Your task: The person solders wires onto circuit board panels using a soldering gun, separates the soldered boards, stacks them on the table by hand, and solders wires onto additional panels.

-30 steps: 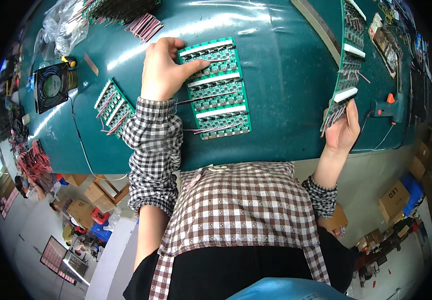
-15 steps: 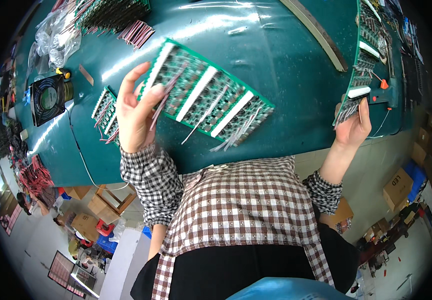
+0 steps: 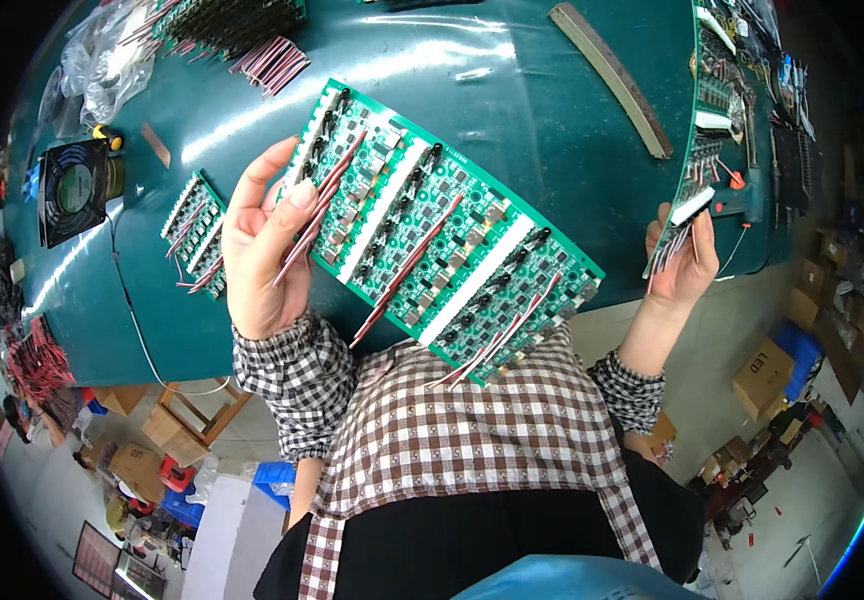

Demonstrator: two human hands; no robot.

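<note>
Green, a circuit board slants gripped by the left hand, the right pinching another board, seemingly upright.

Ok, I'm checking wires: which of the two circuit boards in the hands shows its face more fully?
The green board in the left hand: its face is broadly visible, whereas the other board, in the right hand, is steeply angled.

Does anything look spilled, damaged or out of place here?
Nothing spilled or visibly damaged stands out. The left hand holds a circuit board aslant, the right hand a second board, seemingly just from handling.
</note>
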